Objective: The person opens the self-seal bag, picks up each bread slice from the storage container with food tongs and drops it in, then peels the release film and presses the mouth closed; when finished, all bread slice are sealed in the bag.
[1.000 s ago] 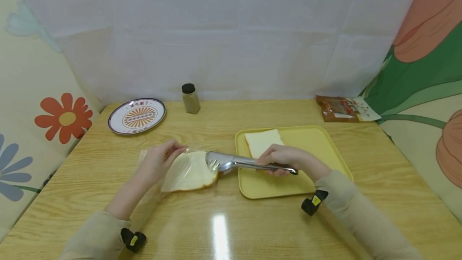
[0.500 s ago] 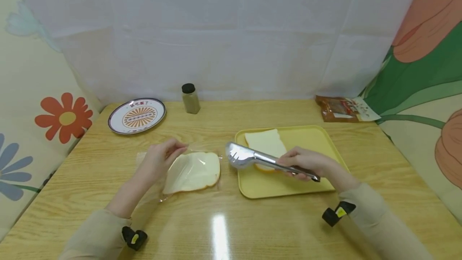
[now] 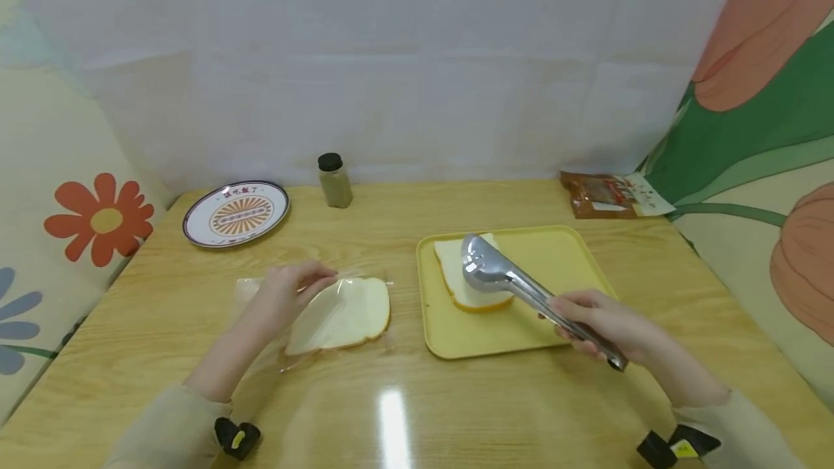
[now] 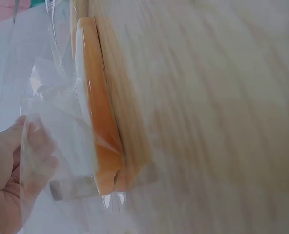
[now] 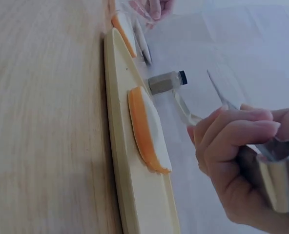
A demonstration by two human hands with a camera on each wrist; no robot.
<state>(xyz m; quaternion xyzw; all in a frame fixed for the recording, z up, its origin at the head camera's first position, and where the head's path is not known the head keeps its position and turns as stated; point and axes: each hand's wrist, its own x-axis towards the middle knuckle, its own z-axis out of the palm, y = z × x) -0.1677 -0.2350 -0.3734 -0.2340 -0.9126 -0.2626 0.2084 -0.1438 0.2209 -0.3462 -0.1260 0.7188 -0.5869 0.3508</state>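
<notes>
My left hand (image 3: 289,295) pinches the upper edge of a clear plastic bag (image 4: 42,95) that lies on the table. A slice of bread (image 3: 358,317) shows flat inside or under that film; its brown crust faces the left wrist view. My right hand (image 3: 599,323) grips a pair of metal tongs (image 3: 524,288) by the handle. The tongs' head is above a second bread slice (image 3: 452,270) on the yellow tray (image 3: 547,259). In the right wrist view the tongs' two arms stand apart, and this slice (image 5: 144,129) lies below them, untouched.
An oval plate (image 3: 236,214) with a printed pattern sits at the back left. Beside it stands a black-capped jar (image 3: 335,183). A brown and white food packet (image 3: 612,195) lies at the back right, behind the tray. A white cloth (image 3: 391,93) hangs behind the table.
The tongs have drawn back from the bagged slice to the right, over the tray, and turned. My left hand keeps hold of the bag. The head view has shifted slightly.
</notes>
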